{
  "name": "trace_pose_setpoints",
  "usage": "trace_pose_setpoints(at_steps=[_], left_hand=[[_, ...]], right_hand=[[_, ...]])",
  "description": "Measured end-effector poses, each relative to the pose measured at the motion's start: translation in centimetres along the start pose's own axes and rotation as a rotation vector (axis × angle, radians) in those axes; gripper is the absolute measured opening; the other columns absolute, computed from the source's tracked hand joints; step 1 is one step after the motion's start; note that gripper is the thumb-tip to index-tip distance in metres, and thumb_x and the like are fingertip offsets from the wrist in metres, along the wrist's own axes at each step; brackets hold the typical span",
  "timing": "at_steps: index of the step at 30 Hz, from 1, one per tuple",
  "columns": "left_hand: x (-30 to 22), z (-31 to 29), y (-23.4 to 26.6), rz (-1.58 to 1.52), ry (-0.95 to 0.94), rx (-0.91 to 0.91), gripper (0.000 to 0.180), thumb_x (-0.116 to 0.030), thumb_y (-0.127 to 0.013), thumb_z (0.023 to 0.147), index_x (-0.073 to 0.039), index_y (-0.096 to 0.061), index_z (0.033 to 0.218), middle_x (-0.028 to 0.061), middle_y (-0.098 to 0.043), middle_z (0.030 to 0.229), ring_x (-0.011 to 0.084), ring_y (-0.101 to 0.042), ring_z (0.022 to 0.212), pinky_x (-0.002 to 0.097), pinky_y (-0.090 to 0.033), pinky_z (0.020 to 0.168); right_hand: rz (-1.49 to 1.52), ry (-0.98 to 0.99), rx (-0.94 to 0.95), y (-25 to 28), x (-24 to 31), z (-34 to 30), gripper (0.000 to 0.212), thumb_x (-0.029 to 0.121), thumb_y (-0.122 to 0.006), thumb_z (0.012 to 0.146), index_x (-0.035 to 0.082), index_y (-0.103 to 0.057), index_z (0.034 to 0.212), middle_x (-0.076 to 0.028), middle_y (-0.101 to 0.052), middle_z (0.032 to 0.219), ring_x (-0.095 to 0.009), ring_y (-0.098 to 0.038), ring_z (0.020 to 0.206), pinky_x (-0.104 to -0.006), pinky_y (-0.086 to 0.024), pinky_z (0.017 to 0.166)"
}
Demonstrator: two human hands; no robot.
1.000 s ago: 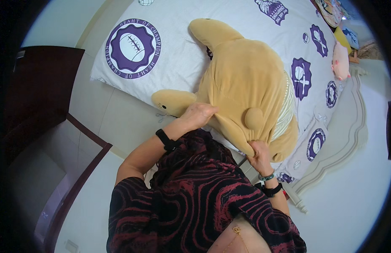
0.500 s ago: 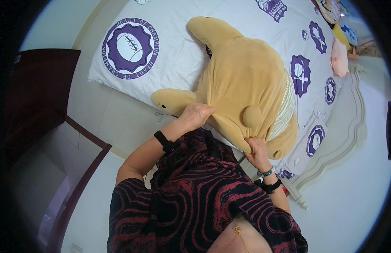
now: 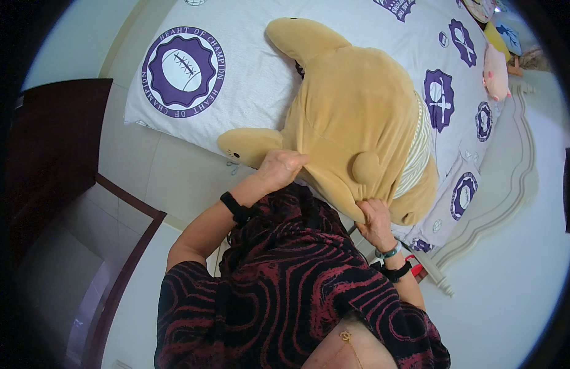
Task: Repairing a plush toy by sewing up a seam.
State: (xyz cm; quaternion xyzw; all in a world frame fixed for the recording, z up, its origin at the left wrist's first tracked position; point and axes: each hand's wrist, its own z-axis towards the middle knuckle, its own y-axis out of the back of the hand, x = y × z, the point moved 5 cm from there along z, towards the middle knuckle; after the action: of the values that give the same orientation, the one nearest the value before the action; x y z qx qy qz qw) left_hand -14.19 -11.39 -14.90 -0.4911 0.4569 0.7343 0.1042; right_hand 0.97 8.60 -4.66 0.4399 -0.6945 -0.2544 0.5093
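Note:
A large tan plush toy (image 3: 359, 98) lies on the bed, its limbs spread and a small round tail (image 3: 366, 168) facing up. Pale striped fabric (image 3: 415, 147) shows along its right side. My left hand (image 3: 283, 169) pinches the plush's tan cloth at its near left edge, beside a stubby foot (image 3: 249, 144) with a dark round mark. Gripping the same near edge farther right, just below the tail, is my right hand (image 3: 377, 222). Between my two hands the cloth is drawn taut. The fingertips are partly hidden in the folds.
The bed (image 3: 248, 80) has a white sheet with purple emblems. A pink plush (image 3: 496, 72) lies at its far right, near a carved white headboard (image 3: 512, 178). Dark wooden furniture (image 3: 63, 135) stands at the left, beyond the tiled floor (image 3: 131, 150).
Both hands keep their hold on the plush's edge and have barely moved. The whole scene has shifted slightly in the view.

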Motion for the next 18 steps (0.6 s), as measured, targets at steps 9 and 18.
trace_pose_setpoints(at_steps=[9,18], left_hand=[[-1.7,0.2,-1.4,-0.042,-0.049,0.028,0.009,-0.005,-0.061,0.078,-0.007,-0.063,0.086,0.0115,-0.060,0.071,0.0314,-0.062,0.068,0.0415,-0.049,0.059],[4.4,0.0,0.9,-0.022,0.404,-0.021,0.016,-0.013,-0.063,0.083,-0.010,-0.067,0.098,0.0151,-0.067,0.083,0.0319,-0.065,0.073,0.0405,-0.051,0.066]], right_hand=[[0.025,-0.234,-0.110,0.3,-6.7,-5.1,0.036,0.003,-0.070,0.069,0.004,-0.059,0.104,-0.016,-0.061,0.096,-0.037,-0.056,0.095,-0.0428,-0.044,0.082],[0.042,-0.366,-0.204,1.0,-11.9,-7.3,0.034,0.003,-0.070,0.070,0.004,-0.060,0.102,-0.016,-0.062,0.094,-0.038,-0.057,0.092,-0.0415,-0.046,0.080]])
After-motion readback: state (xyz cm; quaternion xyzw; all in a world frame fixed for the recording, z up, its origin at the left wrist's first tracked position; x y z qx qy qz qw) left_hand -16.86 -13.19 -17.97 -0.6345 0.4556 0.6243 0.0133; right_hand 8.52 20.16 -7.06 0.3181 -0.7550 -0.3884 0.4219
